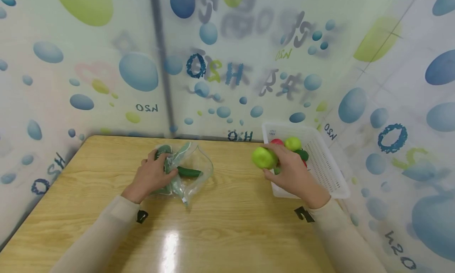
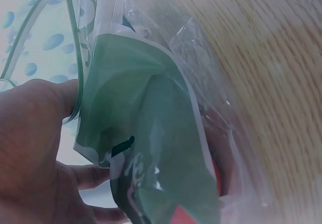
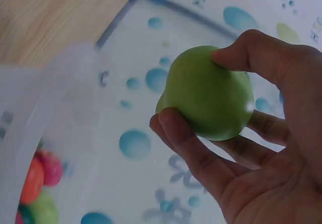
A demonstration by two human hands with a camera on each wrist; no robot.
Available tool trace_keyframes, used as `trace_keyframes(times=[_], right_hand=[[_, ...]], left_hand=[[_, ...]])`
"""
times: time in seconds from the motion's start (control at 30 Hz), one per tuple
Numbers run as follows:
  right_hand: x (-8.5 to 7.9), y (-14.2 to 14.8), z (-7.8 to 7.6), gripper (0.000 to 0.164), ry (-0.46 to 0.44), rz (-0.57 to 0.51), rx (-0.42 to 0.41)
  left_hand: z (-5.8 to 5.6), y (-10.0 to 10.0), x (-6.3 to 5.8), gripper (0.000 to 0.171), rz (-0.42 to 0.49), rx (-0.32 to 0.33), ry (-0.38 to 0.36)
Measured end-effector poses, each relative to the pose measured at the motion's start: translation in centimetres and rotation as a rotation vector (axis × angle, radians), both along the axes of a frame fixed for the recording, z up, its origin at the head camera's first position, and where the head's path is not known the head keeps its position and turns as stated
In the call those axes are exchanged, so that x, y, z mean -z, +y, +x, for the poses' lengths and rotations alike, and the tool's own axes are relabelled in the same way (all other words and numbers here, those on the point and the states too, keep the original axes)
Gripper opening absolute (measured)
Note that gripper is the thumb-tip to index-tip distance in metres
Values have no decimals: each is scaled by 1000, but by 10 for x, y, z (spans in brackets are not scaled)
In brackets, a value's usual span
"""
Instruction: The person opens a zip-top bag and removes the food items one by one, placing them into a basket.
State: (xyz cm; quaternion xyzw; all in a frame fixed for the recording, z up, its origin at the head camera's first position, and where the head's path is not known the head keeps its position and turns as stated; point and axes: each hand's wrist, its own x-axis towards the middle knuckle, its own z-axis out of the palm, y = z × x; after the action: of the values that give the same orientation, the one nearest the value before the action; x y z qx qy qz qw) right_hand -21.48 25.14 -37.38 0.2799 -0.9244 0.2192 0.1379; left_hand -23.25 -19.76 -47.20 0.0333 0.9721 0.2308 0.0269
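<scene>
In the head view my left hand (image 1: pixel 153 174) grips one side of a clear zip bag (image 1: pixel 203 156) with green printed panels. A dark green cucumber (image 1: pixel 189 172) shows through the clear plastic. Close up in the left wrist view, the thumb and fingers hold the edge by the bag's green panel (image 2: pixel 146 103), and a bit of red shows lower down. My right hand (image 1: pixel 293 172) holds a round green apple (image 1: pixel 264 158) over the near left part of a white basket (image 1: pixel 334 174). Its thumb and fingertips curl around the apple (image 3: pixel 209 95) in the right wrist view.
Inside the basket lie another green fruit (image 1: pixel 293 143), a red item (image 1: pixel 277 141) and a dark green one (image 1: pixel 302 155), partly behind my hand. The wooden table (image 1: pixel 227 221) meets a patterned curtain (image 1: pixel 220 123) at the back and another at the right.
</scene>
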Motion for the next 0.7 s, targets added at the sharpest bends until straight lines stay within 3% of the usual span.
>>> trace_keyframes(times=[0.17, 0.47, 0.7], right_hand=[[4, 36, -4, 71, -46, 24, 129], [10, 89, -9, 71, -224, 162, 302], [17, 112, -11, 65, -401, 261, 367]], left_hand=[[1, -1, 0, 76, -3, 3, 6], [3, -3, -4, 74, 5, 12, 20], [4, -3, -4, 75, 3, 10, 11]])
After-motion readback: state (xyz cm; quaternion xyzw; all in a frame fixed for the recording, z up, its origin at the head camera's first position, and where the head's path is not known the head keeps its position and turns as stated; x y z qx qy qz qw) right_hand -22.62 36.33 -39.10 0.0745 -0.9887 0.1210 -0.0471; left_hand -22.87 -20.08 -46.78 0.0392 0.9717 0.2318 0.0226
